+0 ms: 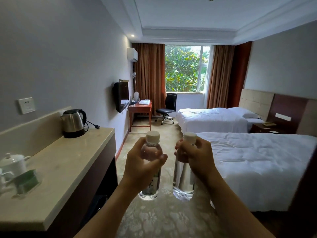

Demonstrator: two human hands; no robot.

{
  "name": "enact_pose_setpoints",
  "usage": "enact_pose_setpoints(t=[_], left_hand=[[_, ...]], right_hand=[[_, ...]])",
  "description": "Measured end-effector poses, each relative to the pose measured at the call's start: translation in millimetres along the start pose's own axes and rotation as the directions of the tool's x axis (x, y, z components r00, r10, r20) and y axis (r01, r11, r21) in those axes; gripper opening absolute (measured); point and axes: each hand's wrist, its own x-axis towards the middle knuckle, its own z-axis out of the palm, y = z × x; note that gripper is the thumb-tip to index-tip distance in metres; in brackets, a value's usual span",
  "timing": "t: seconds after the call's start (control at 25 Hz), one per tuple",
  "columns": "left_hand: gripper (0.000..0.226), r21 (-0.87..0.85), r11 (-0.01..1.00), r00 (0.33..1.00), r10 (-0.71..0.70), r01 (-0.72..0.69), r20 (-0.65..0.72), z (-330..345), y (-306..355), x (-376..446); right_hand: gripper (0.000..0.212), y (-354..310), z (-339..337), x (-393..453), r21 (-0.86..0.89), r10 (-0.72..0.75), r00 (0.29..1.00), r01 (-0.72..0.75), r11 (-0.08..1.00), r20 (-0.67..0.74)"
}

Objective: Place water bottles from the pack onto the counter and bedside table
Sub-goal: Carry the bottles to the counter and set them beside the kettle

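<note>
— Where are we with the task? Start from the big things, please.

— I see the room from the head camera. On my left is the counter; its tabletop [68, 162] carries a kettle [74, 122] at the far end and a white teapot [14, 163] with a green packet holder [27, 181] at the near end. No water bottle stands on it yet. On my right are two beds, and between them, far back, the bedside table [265, 128]. I can see a phone and some paper there, but no bottle, as far as I can tell at this distance.

— So nothing is placed?

— I judge that no bottle is placed so far. The pack itself is not in view.

— And the bottles?

— Both are in the air in front of me, over the carpet, upright and near each other but apart. The left hand [142, 167] holds the left bottle [151, 169]; its fingers and thumb are curled around the upper body. The right hand [197, 160] holds the right bottle [184, 176]; its fingers are wrapped around the shoulder, just under the cap.

— What is left?

— Both placings, I think: one on the tabletop, which is close, and one on the bedside table, which is well away.
</note>
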Motion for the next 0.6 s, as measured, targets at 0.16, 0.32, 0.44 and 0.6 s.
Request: enact_pose_setpoints(t=[0.16, 0.32, 0.44, 0.6], left_hand=[[0.05, 0.051, 0.998, 0.999, -0.026, 0.028, -0.034, 33.7, -71.5, 87.6], [0.048, 0.08, 0.996, 0.997, -0.036, 0.042, -0.072, 53.6, -119.1, 177.3], [0.046, 0.07, 0.995, 0.992, -0.058, 0.066, -0.115, 53.2, -150.8, 228.8], [0.047, 0.104, 0.992, 0.988, -0.063, 0.078, -0.142, 36.9, -206.9, 286.2]], right_hand=[[0.015, 58.2, 1.1, 106.4, 0.033, 0.03, 1.0, -0.031, 0.999, 0.009], [0.014, 101.6, 11.0, 210.4, 0.027, 0.041, 0.999, -0.042, 0.999, 0.034], [0.012, 129.7, 27.6, 272.8, 0.028, 0.064, 0.995, -0.066, 0.997, 0.071], [0.012, 176.0, 65.6, 341.9, 0.025, 0.065, 0.993, -0.068, 0.997, 0.099]])
